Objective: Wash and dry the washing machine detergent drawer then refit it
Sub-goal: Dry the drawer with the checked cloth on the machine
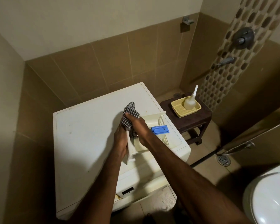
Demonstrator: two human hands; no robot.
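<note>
On top of the washing machine (pixel 87 126), my left hand (pixel 120 141) grips the drawer (pixel 153 125) by its front end, its length running away to the right; my right hand (pixel 136 125) presses a bunched checked cloth (pixel 130 115) against it.

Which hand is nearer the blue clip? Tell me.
Right. The right hand, pressing the checked cloth, lies just beside the blue clip; the left hand holds the drawer's far end.

No readable text, labels, brands or numbers anywhere
</note>
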